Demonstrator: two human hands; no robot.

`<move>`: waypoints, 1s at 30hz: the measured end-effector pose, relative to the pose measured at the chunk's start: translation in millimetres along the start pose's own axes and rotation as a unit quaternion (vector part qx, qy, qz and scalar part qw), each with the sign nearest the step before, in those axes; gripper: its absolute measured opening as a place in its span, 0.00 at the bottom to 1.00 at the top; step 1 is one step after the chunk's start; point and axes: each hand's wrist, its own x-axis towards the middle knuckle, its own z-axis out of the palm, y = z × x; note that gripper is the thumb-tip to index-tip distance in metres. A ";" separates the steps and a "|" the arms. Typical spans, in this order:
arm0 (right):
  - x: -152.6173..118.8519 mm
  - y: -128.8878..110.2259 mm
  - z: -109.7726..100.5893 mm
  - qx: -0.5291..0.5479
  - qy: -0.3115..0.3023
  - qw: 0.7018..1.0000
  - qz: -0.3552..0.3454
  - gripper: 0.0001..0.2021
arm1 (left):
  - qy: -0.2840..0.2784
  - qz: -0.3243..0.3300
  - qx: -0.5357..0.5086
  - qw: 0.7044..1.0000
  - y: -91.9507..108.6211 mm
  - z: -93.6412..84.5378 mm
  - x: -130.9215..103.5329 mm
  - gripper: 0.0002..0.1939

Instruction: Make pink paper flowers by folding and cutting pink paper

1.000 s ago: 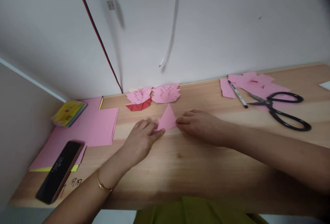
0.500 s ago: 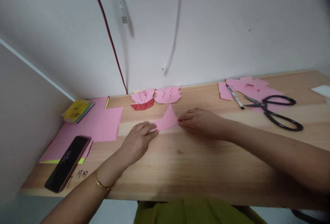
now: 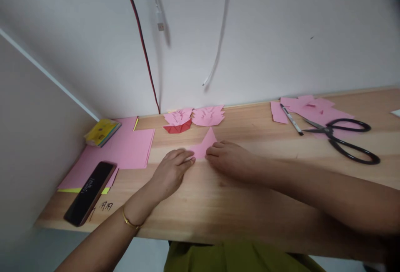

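A folded piece of pink paper (image 3: 208, 139) lies on the wooden table (image 3: 193, 209), with one pointed corner standing out toward the wall. My left hand (image 3: 173, 170) pinches its left end between thumb and fingers. On the right side of the paper, my right hand (image 3: 229, 159) presses down with its fingers held together, covering the lower right part. Just beyond the paper lie folded pink pieces (image 3: 208, 116) and a red folded piece (image 3: 177, 127).
Pink sheets (image 3: 133, 149) lie at the left under a yellow packet (image 3: 102, 132) and a phone (image 3: 90, 193). Black-handled scissors (image 3: 350, 134), a pen (image 3: 291, 119) and pink scraps (image 3: 312, 104) are at the right. A white cable (image 3: 217, 55) hangs along the wall.
My right hand has slid left along the folded pink paper and now covers more of its right part. My left hand keeps its pinch. The whole view has shifted slightly.
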 end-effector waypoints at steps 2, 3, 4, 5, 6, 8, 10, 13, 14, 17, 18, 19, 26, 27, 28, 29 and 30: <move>-5.5 3.3 0.9 -0.005 0.009 1.000 0.009 0.07 | 0.001 0.004 -0.004 1.000 -0.6 0.3 -2.2 0.20; -7.9 4.5 1.0 -0.005 0.013 1.000 0.011 0.07 | 0.002 0.007 -0.006 1.000 -1.0 0.3 -3.0 0.20; -9.9 5.4 0.9 -0.005 0.017 1.000 0.010 0.07 | 0.003 0.010 -0.007 1.000 -1.4 0.1 -3.7 0.20; -11.3 5.7 0.8 -0.003 0.018 1.000 0.010 0.07 | 0.005 0.013 -0.009 1.000 -1.7 -0.2 -4.1 0.20; -12.1 5.8 0.6 -0.001 0.018 1.000 0.011 0.07 | 0.008 0.016 -0.011 1.000 -1.9 -0.5 -4.4 0.20; -12.6 5.4 0.4 0.003 0.015 1.000 0.012 0.08 | 0.013 0.021 -0.012 1.000 -1.8 -1.4 -4.6 0.20; -12.7 5.2 0.7 0.010 0.018 1.000 0.012 0.08 | 0.013 0.020 -0.007 1.000 -1.1 -2.0 -4.4 0.19; -14.2 6.5 2.2 0.018 0.021 0.999 0.016 0.08 | 0.007 0.020 0.005 1.000 0.0 -2.2 -3.9 0.19; -15.3 7.5 2.6 0.017 0.020 0.999 0.021 0.07 | 0.008 0.022 0.009 1.000 0.2 -2.1 -3.7 0.19; -20.3 11.6 1.9 0.013 0.018 0.999 0.038 0.07 | 0.016 0.024 0.019 0.999 0.6 -1.7 -3.4 0.18; -22.1 13.3 0.8 0.011 0.016 0.999 0.045 0.08 | 0.018 0.024 0.022 0.999 0.7 -1.8 -3.2 0.17; -23.8 15.2 -0.4 0.010 0.010 0.999 0.052 0.08 | 0.021 0.024 0.023 0.999 1.0 -2.3 -2.7 0.17; -23.0 28.5 -2.6 0.000 0.038 0.995 0.094 0.09 | 0.006 -0.013 -0.038 0.999 4.3 -10.0 10.9 0.13; -20.3 29.0 -2.1 -0.005 0.043 0.995 0.088 0.08 | 0.001 -0.025 -0.049 0.999 4.4 -11.1 13.4 0.12; -17.0 28.8 -1.7 -0.010 0.039 0.996 0.081 0.07 | -0.004 -0.036 -0.058 0.998 4.3 -12.1 15.8 0.11; -13.1 28.1 -1.6 -0.016 0.027 0.997 0.074 0.06 | -0.009 -0.046 -0.067 0.997 3.9 -13.1 18.0 0.10; -9.0 26.9 -1.6 -0.024 0.011 0.997 0.067 0.05 | -0.016 -0.053 -0.077 0.996 3.4 -14.1 20.0 0.09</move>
